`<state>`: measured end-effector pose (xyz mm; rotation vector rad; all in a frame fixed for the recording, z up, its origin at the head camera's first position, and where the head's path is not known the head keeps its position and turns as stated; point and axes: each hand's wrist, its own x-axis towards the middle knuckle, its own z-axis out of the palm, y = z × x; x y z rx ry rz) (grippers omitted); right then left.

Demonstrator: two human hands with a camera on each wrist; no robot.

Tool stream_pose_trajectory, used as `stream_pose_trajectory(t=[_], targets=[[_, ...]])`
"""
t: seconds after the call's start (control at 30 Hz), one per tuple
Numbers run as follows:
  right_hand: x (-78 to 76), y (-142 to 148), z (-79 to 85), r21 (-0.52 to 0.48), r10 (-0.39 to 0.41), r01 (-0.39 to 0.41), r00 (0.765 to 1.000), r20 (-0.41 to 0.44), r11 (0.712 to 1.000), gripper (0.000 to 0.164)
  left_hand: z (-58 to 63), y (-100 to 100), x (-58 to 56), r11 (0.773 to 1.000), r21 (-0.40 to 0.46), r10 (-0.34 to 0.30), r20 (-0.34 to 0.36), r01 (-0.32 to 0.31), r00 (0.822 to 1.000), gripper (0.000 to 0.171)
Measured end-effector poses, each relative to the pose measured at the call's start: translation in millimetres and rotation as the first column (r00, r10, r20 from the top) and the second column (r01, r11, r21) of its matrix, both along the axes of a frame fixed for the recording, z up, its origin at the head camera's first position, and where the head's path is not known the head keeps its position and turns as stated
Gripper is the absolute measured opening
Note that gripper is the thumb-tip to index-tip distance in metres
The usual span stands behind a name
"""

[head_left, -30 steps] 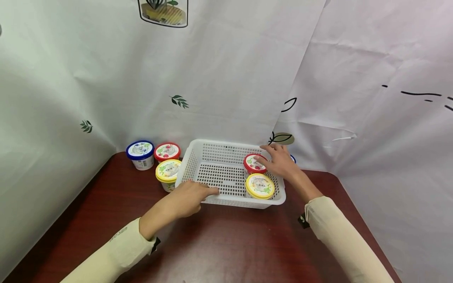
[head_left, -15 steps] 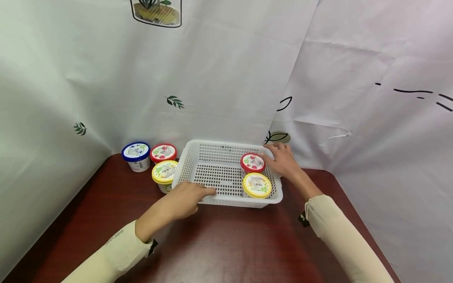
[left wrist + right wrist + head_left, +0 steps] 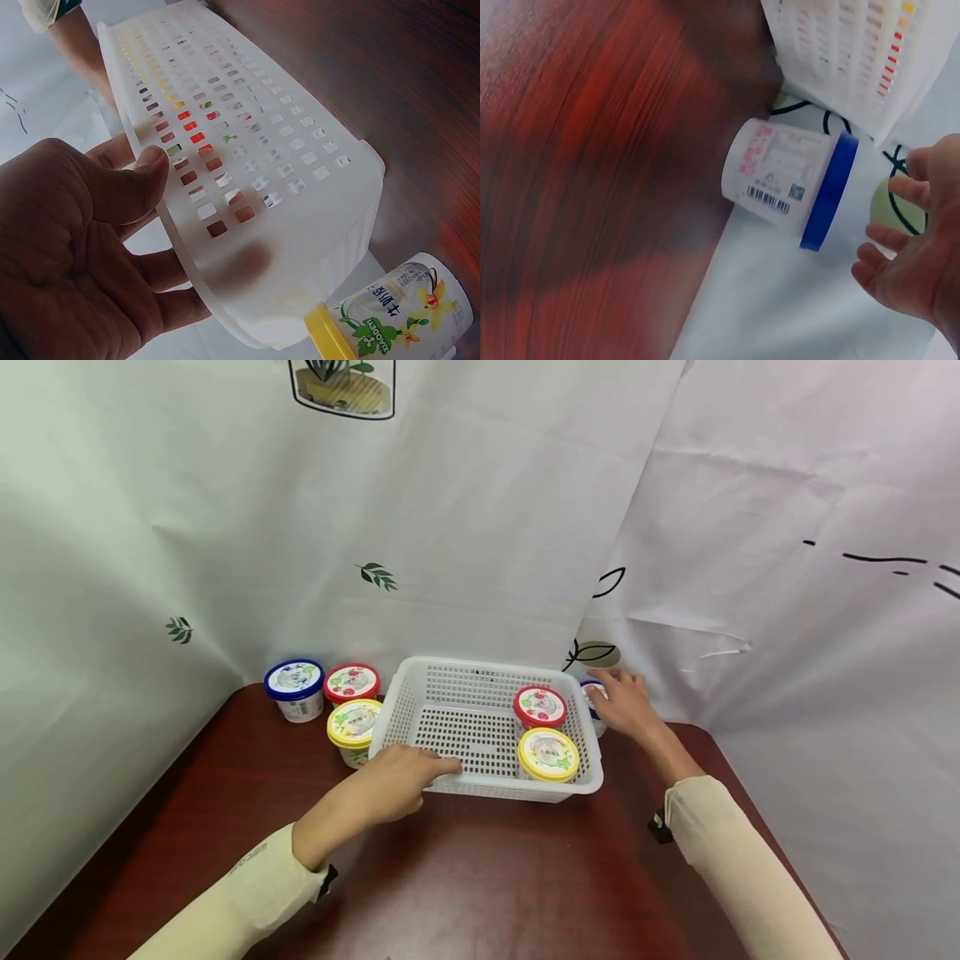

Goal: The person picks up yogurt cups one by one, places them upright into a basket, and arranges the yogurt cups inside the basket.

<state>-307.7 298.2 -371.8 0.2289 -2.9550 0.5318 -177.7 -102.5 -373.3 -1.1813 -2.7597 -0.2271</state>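
My left hand (image 3: pixel 392 783) grips the near left rim of a white perforated plastic basket (image 3: pixel 457 727). In the left wrist view its thumb presses the outer wall while the fingers reach inside. A red-lidded tub (image 3: pixel 540 705) and a yellow-lidded tub (image 3: pixel 549 755) stand in the basket's right end. Past the right side, my right hand (image 3: pixel 626 703) hovers over a blue-lidded tub (image 3: pixel 784 176) with its fingers spread. The right wrist view shows a gap between those fingers and the blue lid.
Left of the basket stand a blue-lidded tub (image 3: pixel 296 691), a red-lidded tub (image 3: pixel 352 682) and a yellow-lidded tub (image 3: pixel 354 727). A white printed curtain (image 3: pixel 465 527) hangs behind the dark red table (image 3: pixel 480 877).
My right hand has moved right, from over the basket's right edge and red-lidded tub to above the blue-lidded tub outside. The left hand keeps its hold on the rim.
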Motion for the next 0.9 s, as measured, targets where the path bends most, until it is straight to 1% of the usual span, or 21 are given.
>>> stream_pose_trajectory(t=[0.17, 0.27, 0.43, 0.7, 0.8, 0.9], targets=[[0.9, 8.6, 0.0, 0.006, -0.026, 0.026, 0.998, 0.058, 1.000, 0.060, -0.8, 0.7, -1.1, 1.000, -0.005, 0.011, 0.017, -0.010, 1.000, 0.048], [0.7, 11.2, 0.2, 0.018, -0.022, 0.020, 0.996, 0.092, 1.000, 0.061, -0.6, 0.8, -0.9, 1.000, -0.005, 0.010, 0.022, -0.010, 1.000, 0.047], [0.6, 14.3, 2.7, 0.060, 0.010, -0.017, 0.992, 0.128, 0.998, 0.060, -0.8, 0.3, -1.0, 1.000, -0.004, 0.012, 0.011, -0.012, 1.000, 0.048], [-1.1, 16.9, 3.8, 0.102, 0.068, -0.084, 0.986, 0.153, 0.991, 0.059, -0.1, 0.7, -0.8, 1.000, -0.003, 0.009, 0.000, -0.009, 1.000, 0.048], [-1.5, 16.2, 3.8, 0.105, 0.076, -0.094, 0.984, 0.164, 0.990, 0.062, -0.7, 0.5, -1.2, 1.000, -0.001, 0.001, -0.010, -0.001, 1.000, 0.049], [-2.4, 14.6, 3.0, 0.111, 0.083, -0.103, 0.983, 0.165, 0.988, 0.070, -1.1, 0.4, -1.4, 1.000, 0.001, -0.005, -0.014, 0.005, 1.000, 0.050]])
